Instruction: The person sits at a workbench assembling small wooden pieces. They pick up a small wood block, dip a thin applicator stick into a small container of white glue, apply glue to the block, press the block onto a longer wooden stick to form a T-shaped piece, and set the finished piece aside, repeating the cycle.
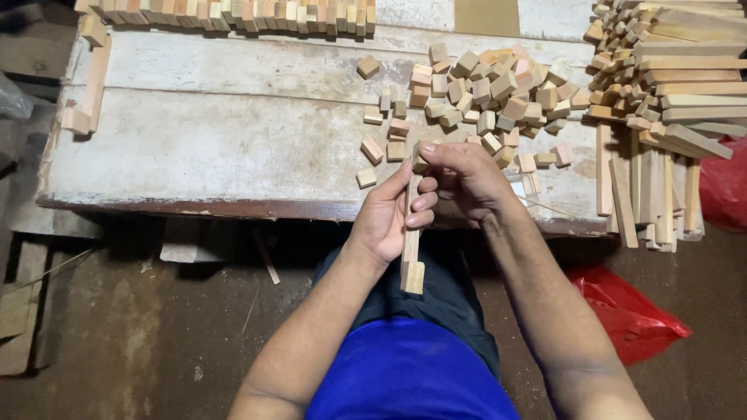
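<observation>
My left hand (391, 215) grips a long thin wooden stick (411, 250) upright in front of me, with a small wooden block fixed at its lower end (413, 277). My right hand (467, 175) pinches a small wooden block (422, 148) at the stick's top end, fingers curled over it. Both hands hover over the near edge of a worn white wooden table (218, 148). A heap of small wooden blocks (498, 93) lies on the table just beyond my right hand.
Long wooden sticks (661, 117) are stacked at the table's right. A row of assembled wooden pieces (233, 14) lines the far edge, and an L-shaped wooden piece (89, 85) lies at the left. Red plastic bags (630, 311) lie on the floor at right.
</observation>
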